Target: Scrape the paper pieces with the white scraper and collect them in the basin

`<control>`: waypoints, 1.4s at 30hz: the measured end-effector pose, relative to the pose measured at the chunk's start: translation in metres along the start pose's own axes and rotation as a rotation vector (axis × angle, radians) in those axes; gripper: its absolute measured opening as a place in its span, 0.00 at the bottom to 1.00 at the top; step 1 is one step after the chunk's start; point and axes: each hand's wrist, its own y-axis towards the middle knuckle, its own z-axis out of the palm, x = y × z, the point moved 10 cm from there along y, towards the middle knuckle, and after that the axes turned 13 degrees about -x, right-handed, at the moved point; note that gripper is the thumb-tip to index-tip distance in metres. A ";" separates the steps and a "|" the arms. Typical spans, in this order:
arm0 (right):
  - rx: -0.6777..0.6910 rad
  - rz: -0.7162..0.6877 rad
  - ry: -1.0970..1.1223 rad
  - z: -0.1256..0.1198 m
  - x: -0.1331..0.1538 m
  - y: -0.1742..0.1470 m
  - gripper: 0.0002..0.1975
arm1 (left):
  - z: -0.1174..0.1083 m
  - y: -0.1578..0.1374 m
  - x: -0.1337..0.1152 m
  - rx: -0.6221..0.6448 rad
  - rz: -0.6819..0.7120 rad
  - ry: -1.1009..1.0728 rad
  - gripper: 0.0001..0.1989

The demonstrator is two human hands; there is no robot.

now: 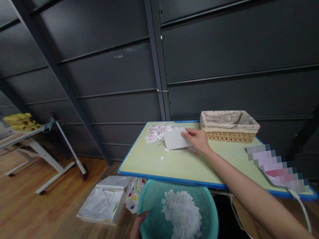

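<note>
My left hand (137,232) grips the left rim of a teal mesh basket (151,234), held below the table's front edge. Small white paper squares (183,217) lie heaped inside it. Over the table, my right hand (196,138) pinches a white rectangular card (176,139) by its right end, thumb and fingers closed on it. Just behind the card is a pile of white paper pieces with red marks (157,132), partly covered by it. A few loose scraps (162,158) lie on the tabletop nearby.
The small yellow-green table (142,160) has a blue edge. A lined woven basket (230,134) stands at its back right, near a blurred-out flat object (276,169). An open white box (100,205) sits on the floor at left. A white cable (302,206) hangs at right.
</note>
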 end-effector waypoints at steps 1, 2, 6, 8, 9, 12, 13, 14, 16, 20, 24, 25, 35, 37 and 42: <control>-0.004 -0.003 -0.003 -0.001 0.001 0.000 0.24 | 0.000 0.000 0.000 -0.006 0.001 0.004 0.27; -0.003 -0.010 -0.007 -0.002 0.001 0.000 0.23 | 0.000 0.000 0.000 -0.011 0.001 0.010 0.27; 0.013 -0.043 -0.061 -0.003 0.001 0.003 0.22 | 0.002 -0.003 0.000 0.004 0.004 0.023 0.24; -0.007 -0.046 -0.091 -0.005 -0.001 0.005 0.23 | 0.001 -0.004 0.000 -0.002 0.004 0.023 0.21; -0.021 -0.047 -0.093 -0.007 -0.002 0.005 0.23 | 0.000 -0.004 0.001 -0.012 0.000 0.027 0.21; -0.020 -0.058 -0.066 -0.006 0.001 0.004 0.23 | -0.002 -0.003 0.000 -0.022 0.008 0.027 0.25; -0.005 -0.064 -0.061 -0.004 0.002 0.004 0.23 | -0.002 -0.003 -0.001 -0.019 0.011 0.022 0.27; 0.008 -0.067 -0.064 -0.003 0.003 0.003 0.23 | -0.001 -0.003 -0.001 -0.017 0.011 0.018 0.28; 0.013 -0.076 -0.098 -0.003 0.004 0.003 0.21 | -0.001 -0.003 0.000 -0.020 -0.004 0.016 0.30; -0.041 -0.130 -0.242 -0.014 0.008 0.007 0.19 | 0.002 -0.007 -0.001 -0.024 -0.003 0.035 0.30; -0.062 -0.166 -0.300 -0.019 0.012 0.010 0.18 | 0.002 -0.007 -0.003 -0.043 0.011 0.046 0.26; -0.062 -0.167 -0.285 -0.020 0.013 0.010 0.18 | 0.001 -0.007 -0.003 -0.043 0.010 0.052 0.25; -0.011 -0.189 -0.148 -0.002 0.017 -0.001 0.21 | 0.002 -0.010 -0.001 -0.044 -0.012 0.052 0.28; 0.022 -0.191 -0.145 0.005 0.016 -0.004 0.21 | 0.002 -0.012 -0.005 -0.065 0.013 0.053 0.30; 0.054 -0.124 -0.148 0.008 0.009 -0.003 0.22 | 0.006 -0.014 -0.006 -0.058 0.016 0.003 0.26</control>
